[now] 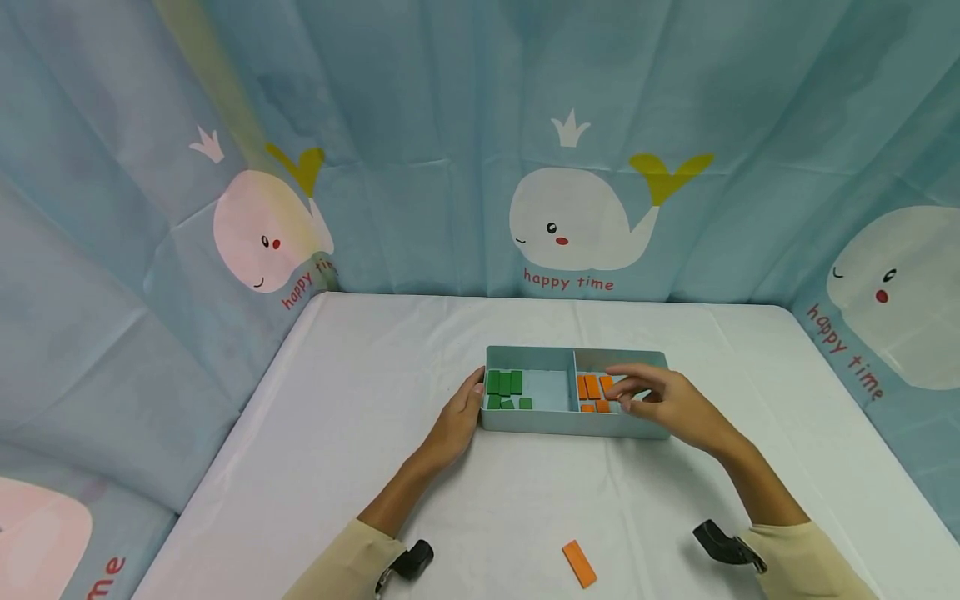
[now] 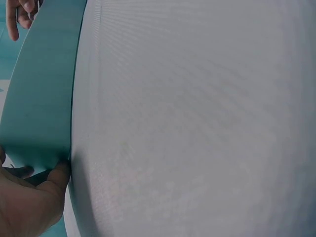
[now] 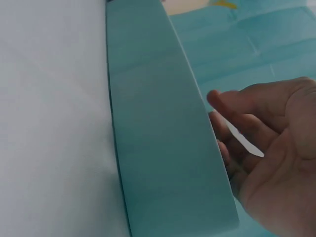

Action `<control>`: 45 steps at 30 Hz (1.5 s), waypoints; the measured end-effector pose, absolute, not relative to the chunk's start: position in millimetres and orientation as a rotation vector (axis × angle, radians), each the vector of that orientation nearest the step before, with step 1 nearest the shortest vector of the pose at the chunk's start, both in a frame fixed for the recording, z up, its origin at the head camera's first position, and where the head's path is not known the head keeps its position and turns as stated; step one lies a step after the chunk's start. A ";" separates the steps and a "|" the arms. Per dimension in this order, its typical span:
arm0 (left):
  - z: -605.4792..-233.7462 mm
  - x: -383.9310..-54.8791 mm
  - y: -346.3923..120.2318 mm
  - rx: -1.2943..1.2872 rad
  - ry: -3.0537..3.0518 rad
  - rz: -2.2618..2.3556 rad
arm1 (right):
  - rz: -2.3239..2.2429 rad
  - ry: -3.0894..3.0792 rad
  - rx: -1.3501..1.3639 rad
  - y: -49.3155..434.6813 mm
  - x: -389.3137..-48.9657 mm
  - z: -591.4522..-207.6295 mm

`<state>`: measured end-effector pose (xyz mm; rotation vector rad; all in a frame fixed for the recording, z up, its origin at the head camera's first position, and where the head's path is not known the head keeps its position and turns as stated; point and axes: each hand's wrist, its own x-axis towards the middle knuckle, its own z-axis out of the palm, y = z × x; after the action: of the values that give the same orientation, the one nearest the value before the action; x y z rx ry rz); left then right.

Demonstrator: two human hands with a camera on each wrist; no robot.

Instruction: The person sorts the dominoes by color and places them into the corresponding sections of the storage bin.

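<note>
A blue-green two-compartment box lies on the white table. My left hand grips its left end, and in the left wrist view the thumb presses at the box's lower corner. Green blocks sit in the left compartment, and orange blocks sit in the right one. Over the right compartment is my right hand, its fingertips right at the orange blocks. In the right wrist view the box wall hides those fingertips; I cannot tell whether they pinch a block.
One loose orange block lies on the tablecloth near the front, between the forearms. Black wrist devices stick out by both sleeves. A blue curtain with whale prints stands behind and beside the table.
</note>
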<state>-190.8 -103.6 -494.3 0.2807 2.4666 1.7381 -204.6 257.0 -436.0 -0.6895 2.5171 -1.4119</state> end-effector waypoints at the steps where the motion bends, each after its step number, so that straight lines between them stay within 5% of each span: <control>1: -494.1 -190.7 -103.6 0.277 2.468 1.736 | -1.415 2.529 -0.691 257.2 -202.5 -435.9; 45: -497.6 -192.6 -103.5 0.310 2.470 1.747 | -1.562 2.250 -0.763 246.0 -139.5 -468.3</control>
<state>-192.6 -103.5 -497.6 0.3096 2.4703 1.7467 -139.5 246.0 -468.3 -0.7626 2.2504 -1.5619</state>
